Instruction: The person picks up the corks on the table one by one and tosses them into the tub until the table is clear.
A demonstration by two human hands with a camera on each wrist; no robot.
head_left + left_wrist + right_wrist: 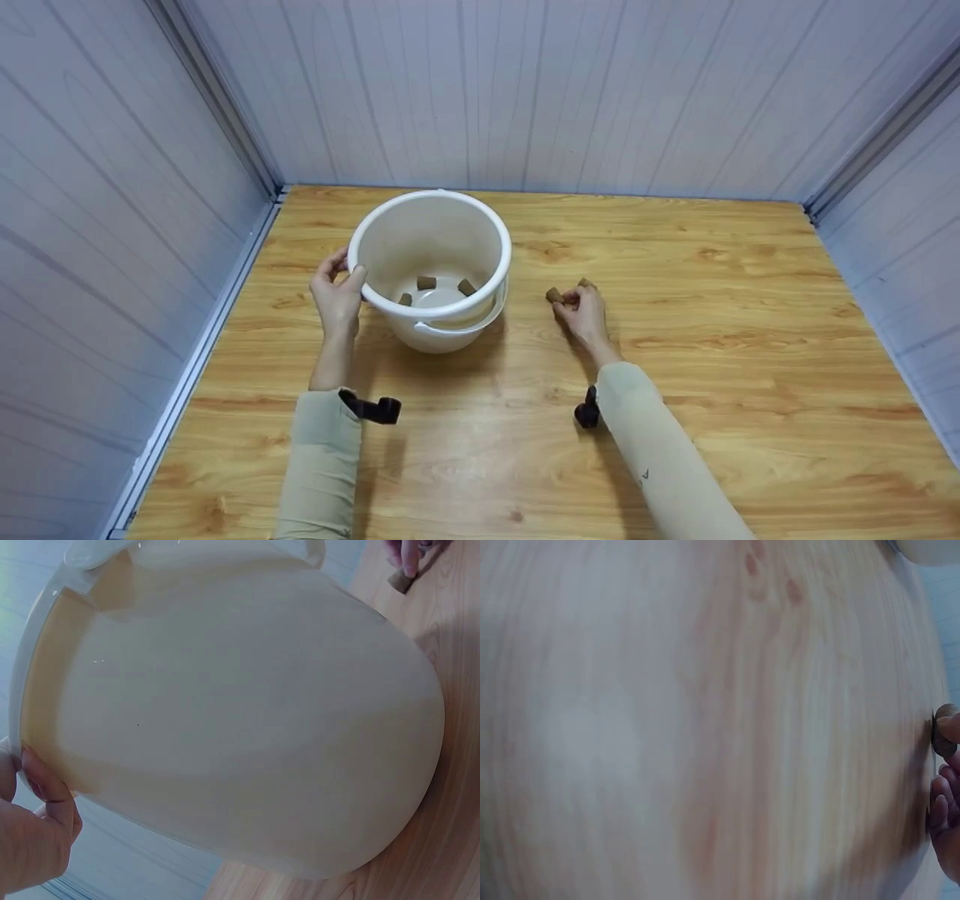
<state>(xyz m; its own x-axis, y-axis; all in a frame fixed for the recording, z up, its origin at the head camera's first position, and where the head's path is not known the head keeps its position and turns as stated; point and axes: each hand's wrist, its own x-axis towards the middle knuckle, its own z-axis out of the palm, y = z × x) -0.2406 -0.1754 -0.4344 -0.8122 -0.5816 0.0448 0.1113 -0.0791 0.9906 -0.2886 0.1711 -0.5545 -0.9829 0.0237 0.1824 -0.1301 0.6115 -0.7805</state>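
A white plastic bucket (427, 336) stands on the wooden surface, its mouth toward the head view. My left hand (337, 304) grips its rim at the left side, thumb over the edge; the left wrist view shows this hand (41, 829) beside the bucket's wall. Three brown cork stoppers lie at the bottom of the bucket, among them one cork (427, 283) at the back. To the right of the bucket, my right hand (586, 315) pinches a tapered cork stopper (554, 295) at the surface. Another cork (586, 283) shows just beyond the fingers, partly hidden by them.
The bucket's white handle (480, 324) hangs down on its near right side. Pale panelled walls (495, 97) enclose the wooden surface (720, 300) at the back and both sides. A black wrist camera (384, 410) juts inward from the left sleeve, another (587, 414) from the right.
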